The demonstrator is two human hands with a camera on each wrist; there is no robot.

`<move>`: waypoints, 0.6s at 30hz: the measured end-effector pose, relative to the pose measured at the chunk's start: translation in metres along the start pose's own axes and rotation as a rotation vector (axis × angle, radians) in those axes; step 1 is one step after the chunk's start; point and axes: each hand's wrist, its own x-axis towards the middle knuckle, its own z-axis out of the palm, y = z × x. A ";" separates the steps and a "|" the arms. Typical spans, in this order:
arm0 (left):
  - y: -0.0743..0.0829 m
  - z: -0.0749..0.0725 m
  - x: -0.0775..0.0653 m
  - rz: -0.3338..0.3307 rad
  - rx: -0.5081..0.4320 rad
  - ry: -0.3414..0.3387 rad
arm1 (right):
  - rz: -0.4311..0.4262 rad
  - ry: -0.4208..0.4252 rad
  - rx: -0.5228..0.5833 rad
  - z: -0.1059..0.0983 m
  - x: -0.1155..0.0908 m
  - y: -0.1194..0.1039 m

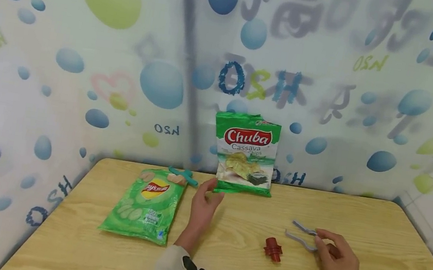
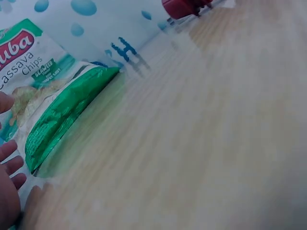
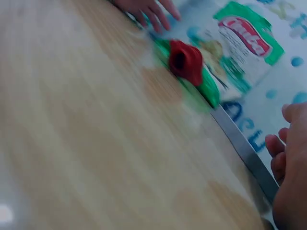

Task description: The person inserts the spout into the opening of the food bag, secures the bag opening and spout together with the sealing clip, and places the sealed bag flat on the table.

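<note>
My left hand [image 1: 203, 205], thumb and fingers apart, reaches to the lower left corner of a green and white bag of Chuba cassava chips [image 1: 248, 156]. In the left wrist view its fingers [image 2: 10, 165] appear beside the same chip bag [image 2: 62, 115], holding nothing. My right hand [image 1: 340, 263] pinches a grey clip [image 1: 302, 229] by its near end, above the right part of the table. The clip's two long arms are spread and point left. Between the hands lies a dark red flanged plastic piece [image 1: 273, 249], which shows a hollow end in the right wrist view.
A green Lay's chip bag [image 1: 142, 210] lies flat at the left, with a teal clip [image 1: 183, 175] at its top edge. The Chuba bag stands against the patterned backdrop [image 1: 252, 33] at the back edge of the wooden table [image 1: 232, 254].
</note>
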 end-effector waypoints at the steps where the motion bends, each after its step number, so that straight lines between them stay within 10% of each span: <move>1: -0.007 0.002 0.004 0.000 0.002 0.009 | -0.032 -0.026 0.020 0.005 -0.001 -0.008; 8: -0.021 0.013 0.027 0.074 0.055 0.007 | -0.207 -0.208 0.050 0.029 -0.010 -0.022; 18: -0.029 0.014 0.049 0.040 0.193 -0.059 | -0.145 -0.334 0.055 0.042 -0.011 0.002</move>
